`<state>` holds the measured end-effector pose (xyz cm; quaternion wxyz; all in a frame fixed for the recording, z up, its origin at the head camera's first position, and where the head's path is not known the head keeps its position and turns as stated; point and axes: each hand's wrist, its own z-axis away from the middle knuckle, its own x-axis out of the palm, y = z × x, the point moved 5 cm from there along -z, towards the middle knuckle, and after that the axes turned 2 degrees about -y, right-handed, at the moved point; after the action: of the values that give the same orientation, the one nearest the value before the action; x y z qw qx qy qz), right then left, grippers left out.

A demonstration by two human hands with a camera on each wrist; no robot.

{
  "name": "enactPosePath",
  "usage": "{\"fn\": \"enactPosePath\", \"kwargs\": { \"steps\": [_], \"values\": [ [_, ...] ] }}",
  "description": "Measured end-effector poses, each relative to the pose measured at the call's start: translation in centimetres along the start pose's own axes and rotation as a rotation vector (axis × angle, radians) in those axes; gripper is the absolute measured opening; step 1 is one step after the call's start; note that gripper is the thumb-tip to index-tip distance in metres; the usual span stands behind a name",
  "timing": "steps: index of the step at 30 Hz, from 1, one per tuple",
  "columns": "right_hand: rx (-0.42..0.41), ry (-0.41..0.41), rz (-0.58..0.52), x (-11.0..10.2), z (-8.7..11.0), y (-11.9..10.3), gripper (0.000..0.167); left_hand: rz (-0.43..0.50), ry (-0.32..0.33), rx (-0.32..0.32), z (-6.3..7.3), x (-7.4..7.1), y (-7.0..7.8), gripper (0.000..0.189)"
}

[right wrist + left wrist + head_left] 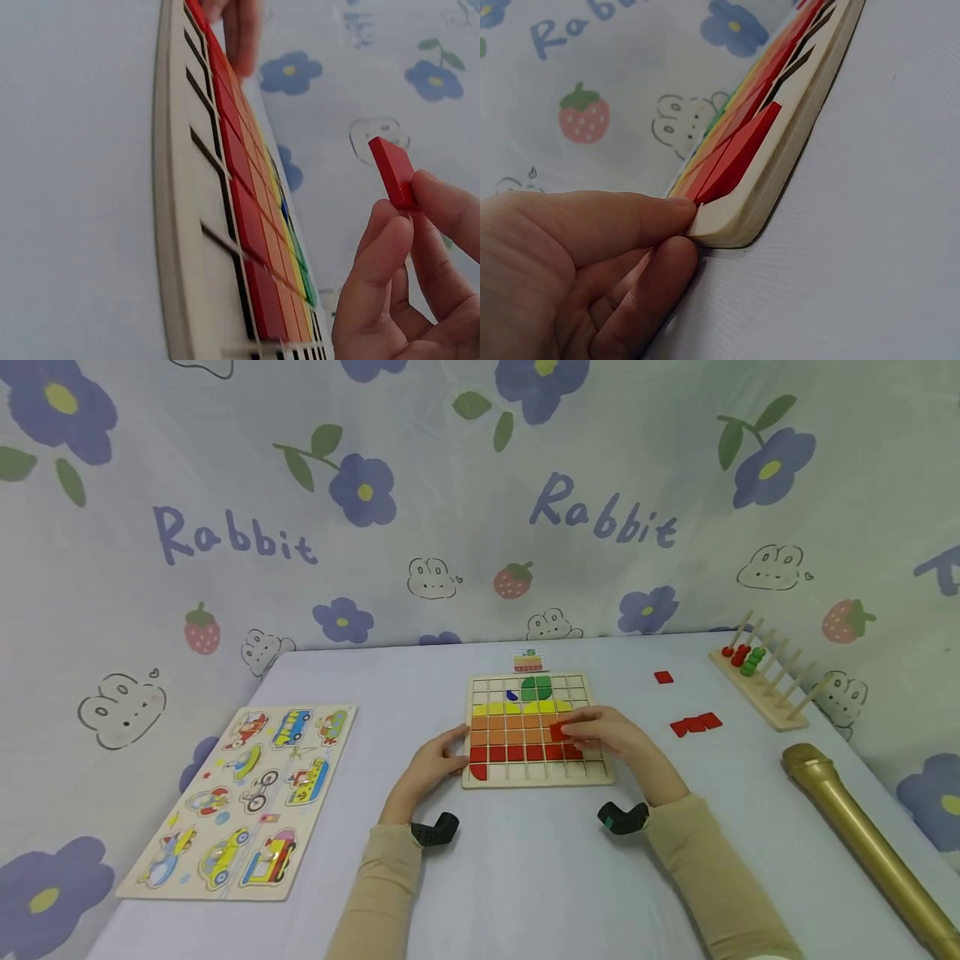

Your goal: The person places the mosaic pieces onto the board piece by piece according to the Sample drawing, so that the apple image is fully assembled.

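Note:
A square wooden grid board (540, 782) lies flat on the table. Rows of red, orange and yellow tiles fill its middle, with green and dark blue pieces above and a rounded red piece (478, 772) at the near left corner. My left hand (429, 768) pinches the board's left edge near that corner, as the left wrist view shows closely. Over the board's right side, my right hand (617, 737) pinches a red square tile (394, 174) between thumb and fingertips. The tile is held up off the board, tilted.
Several loose red tiles (696, 724) and a single one (663, 677) lie to the right. A small picture card (529, 661) sits behind the board. Further right are a bead stand (772, 697) and a gold microphone (862, 835); a vehicle puzzle (247, 802) lies left.

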<state>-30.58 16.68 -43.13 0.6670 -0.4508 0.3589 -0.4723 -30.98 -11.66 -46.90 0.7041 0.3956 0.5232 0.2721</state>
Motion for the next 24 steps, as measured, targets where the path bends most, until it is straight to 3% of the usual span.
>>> {"fn": "enactPosePath", "kwargs": {
  "steps": [4,7,17,24],
  "values": [
    [-0.009,-0.079,0.009,3.0,-0.7,-0.2,0.035,-0.007,0.003,-0.009,0.0,0.0,-0.1,0.057],
    [-0.030,-0.089,0.074,4.8,-1.2,-0.1,0.031,-0.016,0.005,-0.004,-0.1,0.0,-0.1,0.057],
    [-0.057,-0.028,0.279,9.1,-2.5,0.4,0.009,-0.003,0.000,-0.008,0.0,-0.1,-0.1,0.056],
    [-0.131,0.027,0.513,10.3,-2.2,0.0,0.008,-0.010,-0.003,0.006,-0.1,0.0,-0.3,0.057]
  ]
}}
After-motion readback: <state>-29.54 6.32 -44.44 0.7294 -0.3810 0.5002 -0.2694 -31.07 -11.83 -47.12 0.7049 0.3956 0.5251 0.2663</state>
